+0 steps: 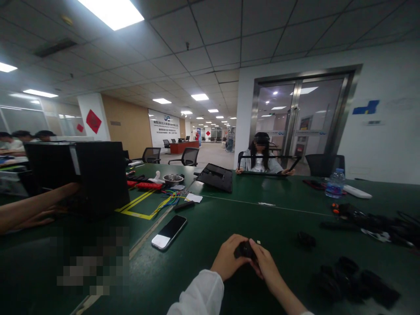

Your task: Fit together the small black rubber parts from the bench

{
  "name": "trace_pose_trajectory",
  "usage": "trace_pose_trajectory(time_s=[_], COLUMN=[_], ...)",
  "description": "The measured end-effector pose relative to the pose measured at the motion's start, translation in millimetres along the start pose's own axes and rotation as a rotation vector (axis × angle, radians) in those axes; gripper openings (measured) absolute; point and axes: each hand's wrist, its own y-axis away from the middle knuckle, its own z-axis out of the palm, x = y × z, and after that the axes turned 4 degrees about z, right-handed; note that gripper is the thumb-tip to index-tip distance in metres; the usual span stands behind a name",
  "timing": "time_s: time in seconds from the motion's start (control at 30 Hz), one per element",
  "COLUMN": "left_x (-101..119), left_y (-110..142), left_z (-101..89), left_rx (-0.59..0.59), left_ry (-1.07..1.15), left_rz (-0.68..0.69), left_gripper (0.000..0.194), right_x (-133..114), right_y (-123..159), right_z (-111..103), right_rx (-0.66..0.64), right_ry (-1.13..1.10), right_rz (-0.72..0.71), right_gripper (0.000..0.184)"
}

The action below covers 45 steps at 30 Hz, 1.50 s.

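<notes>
Both my hands meet low in the middle of the head view, over a dark green table (pixel 229 218). My left hand (pixel 228 258), in a white sleeve, and my right hand (pixel 267 267) are each curled around one small black part (pixel 244 250) held between them. A similar small black piece (pixel 306 239) lies on the table just to the right. A smartphone (pixel 169 232) lies face up to the left of my hands.
Several black parts (pixel 354 280) and cables (pixel 370 221) lie at right, with a water bottle (pixel 335 183). A co-worker's arm (pixel 36 208) reaches to a black box (pixel 98 175) at left. A person (pixel 260 159) sits opposite holding a black frame. Coloured wires (pixel 167 201) and a bowl (pixel 173 178) lie mid-table.
</notes>
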Motion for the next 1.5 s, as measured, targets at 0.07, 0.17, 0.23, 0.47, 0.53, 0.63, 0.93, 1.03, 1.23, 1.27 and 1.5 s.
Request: trace_pose_trajectory(time_s=[0.07,0.17,0.23,0.47,0.53,0.63,0.93,1.03,1.23,1.27,1.5], left_x=[0.5,1.0,2.2,0.5,-6.3,-17.4,-20.1,-22.8,-27.5,-27.9,-29.6], left_y=[-0.2,-0.6,-1.1,-0.9,-1.0,-1.8,-2.0,-1.7,-0.2,-0.3,-1.9], left_z=[-1.0,-1.5,-1.6,0.9,3.1,5.5,6.3,4.4,1.3,1.4,2.5], left_rx=[-0.004,0.004,0.015,0.03,0.104,0.156,0.09,0.111,0.034,0.035,0.032], left_ry=[0.015,0.019,0.022,0.085,0.164,0.249,0.463,0.483,0.391,0.372,0.391], left_rz=[-0.017,-0.029,-0.024,-0.051,-0.173,-0.219,-0.322,-0.307,-0.164,-0.156,-0.193], left_gripper=[0.04,0.039,0.04,0.037,0.033,0.039,0.043,0.037,0.056,0.053,0.041], right_x=[-0.4,2.9,6.5,10.2,9.0,8.4,5.0,2.4,7.4,8.2,8.9], right_y=[1.2,-0.4,-3.4,-5.1,-2.5,0.5,2.8,2.3,-6.1,-7.1,-8.1], right_z=[-0.3,-1.4,-1.9,0.3,2.0,4.2,3.6,1.7,-0.2,-0.3,-2.3], right_rx=[-0.014,-0.04,-0.031,-0.023,-0.042,-0.055,-0.022,0.018,0.025,0.018,-0.007], right_ry=[-0.013,-0.041,-0.041,0.041,0.099,0.177,0.186,0.1,-0.041,-0.049,-0.046], right_rz=[-0.008,-0.021,-0.033,-0.113,-0.156,-0.199,-0.197,-0.164,-0.167,-0.169,-0.165], right_gripper=[0.047,0.045,0.045,0.044,0.043,0.043,0.042,0.043,0.044,0.044,0.044])
